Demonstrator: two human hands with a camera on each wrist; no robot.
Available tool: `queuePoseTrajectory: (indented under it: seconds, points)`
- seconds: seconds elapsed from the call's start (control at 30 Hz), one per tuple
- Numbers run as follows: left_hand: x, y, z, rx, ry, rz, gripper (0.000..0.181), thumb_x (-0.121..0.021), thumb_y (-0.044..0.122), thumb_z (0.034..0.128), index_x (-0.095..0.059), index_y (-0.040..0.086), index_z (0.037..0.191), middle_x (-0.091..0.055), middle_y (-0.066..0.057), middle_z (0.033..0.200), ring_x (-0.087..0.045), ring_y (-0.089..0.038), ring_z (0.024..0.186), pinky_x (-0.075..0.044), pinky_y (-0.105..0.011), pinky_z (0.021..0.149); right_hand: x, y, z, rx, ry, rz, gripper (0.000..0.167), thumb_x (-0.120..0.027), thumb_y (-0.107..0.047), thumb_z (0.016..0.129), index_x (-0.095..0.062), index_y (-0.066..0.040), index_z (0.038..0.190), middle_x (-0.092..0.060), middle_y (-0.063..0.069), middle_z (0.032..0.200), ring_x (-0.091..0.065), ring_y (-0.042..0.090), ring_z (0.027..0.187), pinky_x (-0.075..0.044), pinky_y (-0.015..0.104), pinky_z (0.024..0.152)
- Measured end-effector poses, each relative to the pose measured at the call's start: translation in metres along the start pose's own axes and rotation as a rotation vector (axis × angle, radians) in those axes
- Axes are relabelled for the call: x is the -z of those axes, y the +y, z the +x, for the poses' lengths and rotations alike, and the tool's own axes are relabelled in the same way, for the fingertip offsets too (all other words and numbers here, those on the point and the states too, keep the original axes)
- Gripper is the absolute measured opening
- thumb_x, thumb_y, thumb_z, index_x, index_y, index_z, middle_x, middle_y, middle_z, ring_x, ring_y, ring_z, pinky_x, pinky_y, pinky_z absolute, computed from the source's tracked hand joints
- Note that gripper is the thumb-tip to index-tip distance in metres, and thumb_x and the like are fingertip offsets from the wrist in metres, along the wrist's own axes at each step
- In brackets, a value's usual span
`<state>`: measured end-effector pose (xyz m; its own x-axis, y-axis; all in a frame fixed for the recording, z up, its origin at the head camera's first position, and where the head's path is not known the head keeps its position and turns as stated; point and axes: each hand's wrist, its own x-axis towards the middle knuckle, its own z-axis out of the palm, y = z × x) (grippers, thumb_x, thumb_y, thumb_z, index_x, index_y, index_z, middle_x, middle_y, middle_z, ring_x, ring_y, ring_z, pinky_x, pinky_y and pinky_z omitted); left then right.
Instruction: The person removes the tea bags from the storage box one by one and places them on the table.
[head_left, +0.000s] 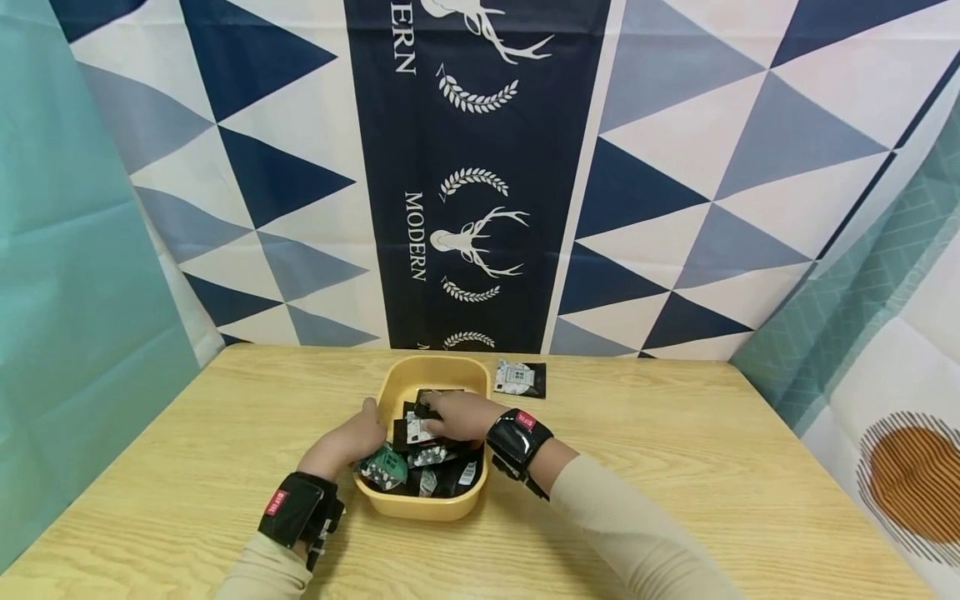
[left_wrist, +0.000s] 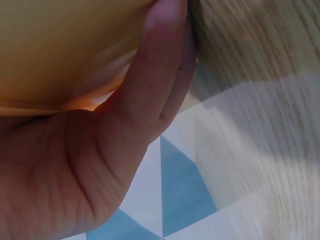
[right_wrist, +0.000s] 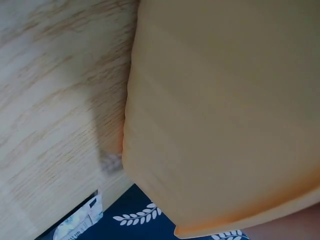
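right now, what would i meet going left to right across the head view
Teal curtain → black left wristband → left hand → yellow bin → loose packet on the table → brown printed circle on the hanging cloth.

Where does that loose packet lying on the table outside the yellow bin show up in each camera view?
Head: the loose packet lies beside the far right corner of the yellow bin.
Left wrist: not in it.
Right wrist: bottom edge, toward the left.
Shared landmark: the yellow bin, below centre in head, upper left in left wrist, right side in right wrist.
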<state>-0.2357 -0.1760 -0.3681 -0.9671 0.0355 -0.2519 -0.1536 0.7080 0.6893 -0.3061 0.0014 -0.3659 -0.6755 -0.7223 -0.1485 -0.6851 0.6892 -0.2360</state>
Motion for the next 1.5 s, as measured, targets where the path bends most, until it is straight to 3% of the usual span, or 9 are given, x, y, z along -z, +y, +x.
queuePoseTrajectory:
  seconds: [0.17, 0.47, 0.57, 0.7, 0.87, 1.07, 1.23, 1.5]
  points:
    - [0.001, 0.001, -0.001, 0.001, -0.014, -0.018, 0.046, -0.026, 0.002, 0.0959, -0.017, -0.016, 0.137, -0.048, -0.029, 0.108, -0.053, -0.027, 0.082, -0.045, -0.035, 0.074, 0.001, -0.005, -0.001, 0.045, 0.002, -0.027, 0.049, -0.049, -0.027, 0.100, -0.041, -0.012, 0.146, -0.067, 0.007, 0.115, -0.058, 0.012, 0.081, -0.044, 0.027, 0.077]
    - [0.003, -0.005, 0.002, -0.034, -0.031, -0.016, 0.045, -0.024, 0.003, 0.0945, -0.017, -0.016, 0.135, -0.046, -0.034, 0.113, -0.053, -0.030, 0.085, -0.043, -0.033, 0.074, -0.004, -0.010, -0.006, 0.149, 0.155, -0.220, 0.040, -0.051, -0.012, 0.096, -0.055, -0.015, 0.136, -0.072, 0.006, 0.109, -0.069, 0.015, 0.088, -0.054, 0.029, 0.077]
    - [0.004, -0.004, 0.000, -0.022, -0.031, -0.021, 0.048, -0.026, 0.002, 0.0948, -0.015, -0.017, 0.138, -0.045, -0.037, 0.119, -0.053, -0.032, 0.090, -0.042, -0.036, 0.077, -0.006, -0.009, -0.007, 0.180, 0.212, -0.282, 0.036, -0.051, -0.010, 0.095, -0.061, -0.018, 0.129, -0.074, 0.002, 0.096, -0.067, 0.013, 0.077, -0.053, 0.027, 0.069]
    - [0.004, -0.004, -0.001, -0.026, -0.034, -0.002, 0.048, -0.025, 0.002, 0.0955, -0.015, -0.018, 0.137, -0.047, -0.036, 0.115, -0.053, -0.031, 0.089, -0.040, -0.036, 0.076, -0.005, -0.009, -0.010, 0.185, 0.256, -0.327, 0.035, -0.055, -0.011, 0.092, -0.065, -0.023, 0.124, -0.072, -0.003, 0.082, -0.056, 0.006, 0.062, -0.045, 0.022, 0.056]
    - [0.003, -0.005, 0.001, -0.019, -0.029, 0.033, 0.049, -0.023, 0.004, 0.0965, -0.013, -0.019, 0.139, -0.046, -0.038, 0.121, -0.054, -0.030, 0.091, -0.040, -0.036, 0.078, 0.001, -0.009, -0.016, 0.187, 0.333, -0.320, 0.032, -0.056, -0.010, 0.091, -0.069, -0.025, 0.116, -0.072, -0.006, 0.079, -0.049, 0.003, 0.056, -0.039, 0.020, 0.049]
    - [0.003, -0.002, 0.000, -0.001, -0.028, 0.044, 0.051, -0.020, 0.006, 0.0987, -0.008, -0.018, 0.143, -0.048, -0.037, 0.120, -0.055, -0.027, 0.084, -0.041, -0.035, 0.075, 0.011, -0.005, -0.026, 0.192, 0.417, -0.307, 0.031, -0.053, -0.007, 0.091, -0.071, -0.023, 0.109, -0.073, -0.007, 0.085, -0.060, 0.005, 0.064, -0.046, 0.023, 0.053]
    - [0.002, 0.000, -0.001, -0.003, -0.021, 0.038, 0.051, -0.021, 0.006, 0.0991, -0.009, -0.017, 0.142, -0.051, -0.034, 0.113, -0.053, -0.025, 0.076, -0.039, -0.033, 0.067, 0.022, 0.000, -0.037, 0.163, 0.470, -0.296, 0.026, -0.058, -0.006, 0.089, -0.070, -0.019, 0.107, -0.071, -0.004, 0.084, -0.064, 0.010, 0.068, -0.045, 0.026, 0.052]
    - [0.000, -0.002, 0.001, -0.014, -0.006, 0.051, 0.046, -0.022, 0.007, 0.0991, -0.016, -0.018, 0.138, -0.051, -0.033, 0.113, -0.055, -0.028, 0.085, -0.042, -0.035, 0.073, 0.040, 0.011, -0.065, 0.098, 0.581, -0.150, 0.019, -0.059, -0.008, 0.091, -0.069, -0.016, 0.105, -0.070, -0.003, 0.085, -0.052, 0.006, 0.062, -0.039, 0.021, 0.056]
